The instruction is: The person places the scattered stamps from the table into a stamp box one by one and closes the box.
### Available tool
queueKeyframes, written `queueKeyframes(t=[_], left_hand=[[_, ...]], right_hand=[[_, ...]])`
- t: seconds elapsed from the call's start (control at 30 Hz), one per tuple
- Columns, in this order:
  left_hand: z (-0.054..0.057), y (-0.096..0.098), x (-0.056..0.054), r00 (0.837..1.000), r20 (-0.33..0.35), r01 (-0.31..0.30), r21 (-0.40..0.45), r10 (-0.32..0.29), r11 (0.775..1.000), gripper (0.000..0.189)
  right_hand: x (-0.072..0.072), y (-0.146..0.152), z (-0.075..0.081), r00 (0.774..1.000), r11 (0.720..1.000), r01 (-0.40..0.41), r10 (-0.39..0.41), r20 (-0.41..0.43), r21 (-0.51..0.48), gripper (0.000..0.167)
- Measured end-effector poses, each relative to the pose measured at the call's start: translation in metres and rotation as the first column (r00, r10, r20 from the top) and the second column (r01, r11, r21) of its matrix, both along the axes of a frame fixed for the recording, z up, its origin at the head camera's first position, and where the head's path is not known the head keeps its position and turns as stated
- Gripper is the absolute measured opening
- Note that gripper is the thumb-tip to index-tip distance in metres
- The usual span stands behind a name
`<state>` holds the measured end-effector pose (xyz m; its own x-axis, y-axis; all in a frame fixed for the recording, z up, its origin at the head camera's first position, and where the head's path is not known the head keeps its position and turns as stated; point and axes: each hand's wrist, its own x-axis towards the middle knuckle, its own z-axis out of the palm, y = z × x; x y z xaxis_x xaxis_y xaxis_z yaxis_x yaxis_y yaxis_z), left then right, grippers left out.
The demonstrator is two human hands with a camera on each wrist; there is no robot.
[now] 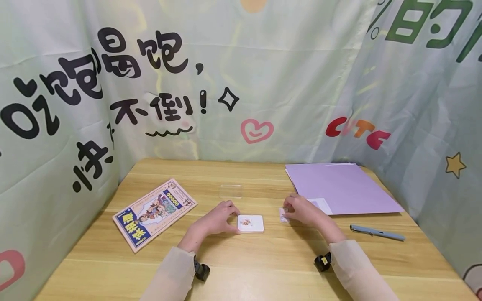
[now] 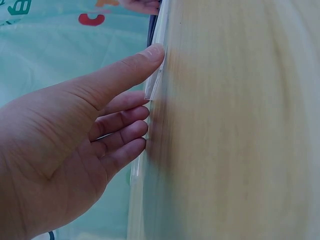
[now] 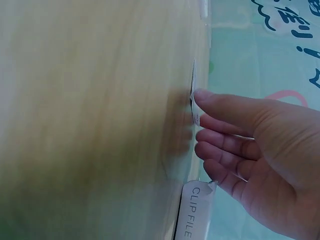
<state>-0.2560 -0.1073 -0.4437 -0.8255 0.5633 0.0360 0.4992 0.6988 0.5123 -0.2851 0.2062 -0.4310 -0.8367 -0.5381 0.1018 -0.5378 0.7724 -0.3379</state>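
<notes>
A small flat clear case [image 1: 256, 229] lies on the table, with a white card [image 1: 257, 221] bearing a little cartoon picture on it. My left hand [image 1: 218, 219] holds its left end between thumb and index finger. Seen from the left wrist, the thumb [image 2: 150, 54] presses the near edge of the clear case [image 2: 159, 75], and the other fingers rest low by the table. To the right, my right hand [image 1: 301, 210] pinches a small printed piece of paper or sticker [image 1: 283, 215]. In the right wrist view the thumb touches the edge of this thin piece [image 3: 194, 107].
A thin clear rectangle [image 1: 231, 191] lies behind the case. On the left is a colourful booklet [image 1: 154, 213]. A purple file folder [image 1: 346, 188] covers the back right, with a whitish translucent sheet [image 1: 324, 205] at its corner. A blue pen [image 1: 378, 233] lies before it. Printed curtains surround the table.
</notes>
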Motion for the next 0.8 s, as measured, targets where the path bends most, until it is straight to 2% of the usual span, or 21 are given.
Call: queueKeyframes(t=[0.23, 0.53, 0.8], left_hand=[[-0.0002, 0.0000, 0.0002, 1.000, -0.005, 0.003, -0.001, -0.003, 1.000, 0.055], [-0.0004, -0.0006, 0.0012, 1.000, -0.014, 0.005, 0.002, -0.005, 1.000, 0.055], [-0.0010, -0.0007, 0.0006, 1.000, -0.015, 0.005, 0.000, -0.005, 1.000, 0.055]], right_hand=[[-0.0017, -0.0004, 0.0003, 0.999, 1.000, -0.017, 0.018, 0.036, -0.025, 0.015], [-0.0026, 0.0002, 0.0024, 0.994, 0.996, 0.005, 0.005, 0.106, -0.094, 0.017], [-0.0040, 0.0014, -0.0007, 0.994, 0.992, -0.010, 0.023, 0.111, -0.124, 0.018]])
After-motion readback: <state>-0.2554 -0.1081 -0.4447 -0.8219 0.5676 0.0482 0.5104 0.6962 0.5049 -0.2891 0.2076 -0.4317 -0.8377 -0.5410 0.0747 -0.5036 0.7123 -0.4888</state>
